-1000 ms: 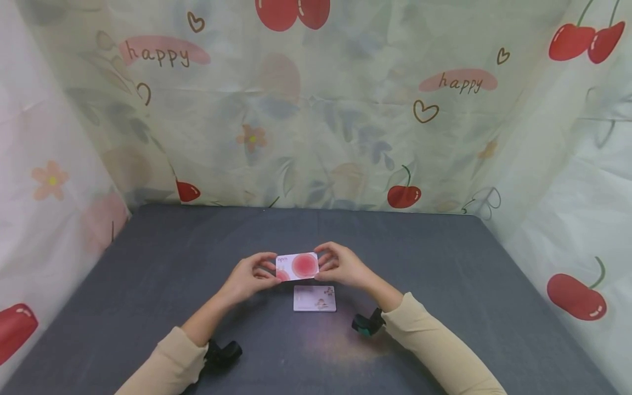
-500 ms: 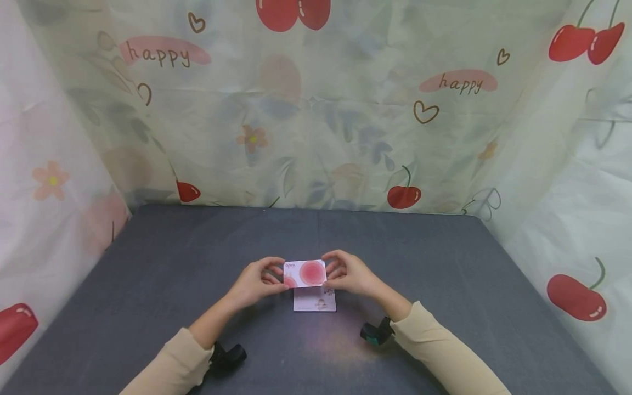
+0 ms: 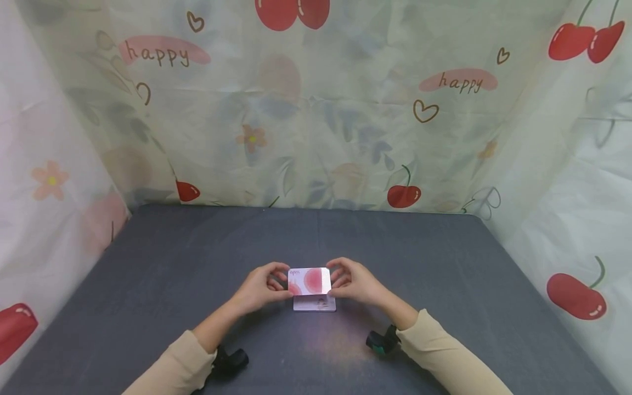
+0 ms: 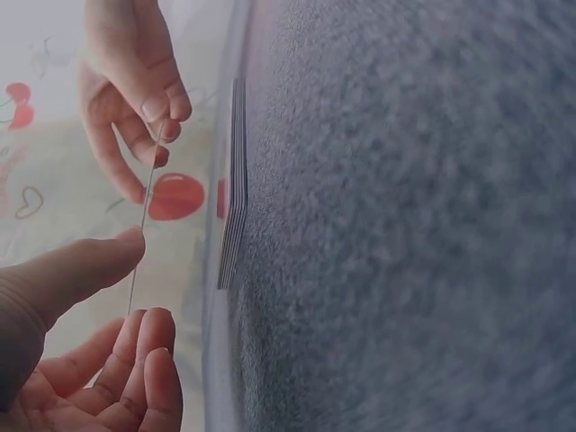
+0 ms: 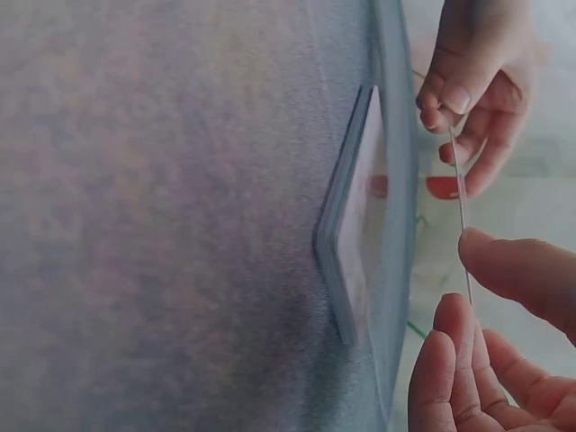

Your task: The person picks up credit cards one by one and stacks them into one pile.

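Both hands hold one thin card [image 3: 308, 281], white and pink with a round pink patch, by its two short ends. My left hand [image 3: 260, 287] pinches the left end between thumb and fingers. At the other end, my right hand [image 3: 356, 283] pinches it the same way. Below the card lies a neat stack of cards [image 3: 314, 304], its top face pale pink; the held card overlaps its far part in the head view. Seen edge-on in the left wrist view, the held card [image 4: 147, 211] is apart from the stack [image 4: 236, 193], which lies flat on the table.
A dark grey cloth-covered table [image 3: 197, 241] spreads under the hands. Behind and at both sides hangs a curtain [image 3: 316, 126] printed with cherries, hearts and flowers. A black wrist camera [image 3: 232, 361] sits under the left sleeve, another camera [image 3: 382, 340] under the right.
Both hands have brought the card towards the person and slightly right, from beyond the stack to over its far part. The stack has not moved.
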`<state>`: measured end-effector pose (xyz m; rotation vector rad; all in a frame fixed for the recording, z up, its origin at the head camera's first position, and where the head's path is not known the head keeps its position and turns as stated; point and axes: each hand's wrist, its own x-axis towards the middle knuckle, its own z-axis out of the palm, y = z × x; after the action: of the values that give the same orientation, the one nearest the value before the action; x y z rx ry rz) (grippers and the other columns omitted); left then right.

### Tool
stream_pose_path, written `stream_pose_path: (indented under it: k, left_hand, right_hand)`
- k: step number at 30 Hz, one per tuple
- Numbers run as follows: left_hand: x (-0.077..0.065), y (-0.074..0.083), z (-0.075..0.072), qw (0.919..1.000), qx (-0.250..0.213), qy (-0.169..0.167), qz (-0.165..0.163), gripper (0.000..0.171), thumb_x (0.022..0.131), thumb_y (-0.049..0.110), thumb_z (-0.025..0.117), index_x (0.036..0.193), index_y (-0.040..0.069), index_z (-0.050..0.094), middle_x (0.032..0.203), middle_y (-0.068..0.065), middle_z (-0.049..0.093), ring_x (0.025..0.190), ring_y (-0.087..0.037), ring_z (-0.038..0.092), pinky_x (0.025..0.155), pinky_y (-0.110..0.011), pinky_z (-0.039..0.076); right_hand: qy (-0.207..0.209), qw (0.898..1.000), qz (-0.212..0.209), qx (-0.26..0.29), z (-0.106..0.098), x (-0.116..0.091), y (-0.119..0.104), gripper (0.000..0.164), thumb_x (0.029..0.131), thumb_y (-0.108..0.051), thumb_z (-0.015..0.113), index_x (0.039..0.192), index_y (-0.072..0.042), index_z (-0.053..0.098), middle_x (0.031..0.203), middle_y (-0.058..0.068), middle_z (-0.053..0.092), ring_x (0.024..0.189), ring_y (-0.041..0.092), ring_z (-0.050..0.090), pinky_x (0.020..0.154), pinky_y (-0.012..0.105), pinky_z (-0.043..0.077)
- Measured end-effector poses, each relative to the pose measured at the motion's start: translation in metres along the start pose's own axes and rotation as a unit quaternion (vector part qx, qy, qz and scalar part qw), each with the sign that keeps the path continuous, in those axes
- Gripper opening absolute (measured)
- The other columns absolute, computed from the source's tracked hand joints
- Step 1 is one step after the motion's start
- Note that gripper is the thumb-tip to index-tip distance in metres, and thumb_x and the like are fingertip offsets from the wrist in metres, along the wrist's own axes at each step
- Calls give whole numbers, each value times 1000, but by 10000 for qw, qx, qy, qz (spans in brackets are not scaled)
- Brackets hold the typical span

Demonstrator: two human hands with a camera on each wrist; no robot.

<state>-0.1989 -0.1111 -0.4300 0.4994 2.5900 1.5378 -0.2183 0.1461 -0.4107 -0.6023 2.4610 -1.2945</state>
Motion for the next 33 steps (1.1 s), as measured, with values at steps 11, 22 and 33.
stream_pose_path:
  k: [11,22,33]
  left_hand:
    - [-1,5,6,9992,327,19,-239,49,71,10,79,114,0,58,94,-12,63,76,-14,60,67,-23,50]
    - [-2,7,9,9986,445,-110,-266,48,71,9,79,113,-1,59,95,-11,62,78,-15,60,67,-25,50]
    - [-1,10,15,9957,676,-178,-602,48,70,11,80,113,4,60,96,-7,61,81,-15,57,66,-26,48]
  right_hand:
    - [38,10000,24,-48,3,-4,7,53,75,-5,74,122,3,51,96,16,62,81,15,63,71,27,54]
    - [-5,9998,140,-124,5,-9,11,53,76,-6,75,122,3,51,95,14,63,79,13,62,70,26,53]
    - [-55,9998,141,-162,7,-12,15,53,75,-8,76,121,3,51,94,12,63,78,12,61,70,24,54]
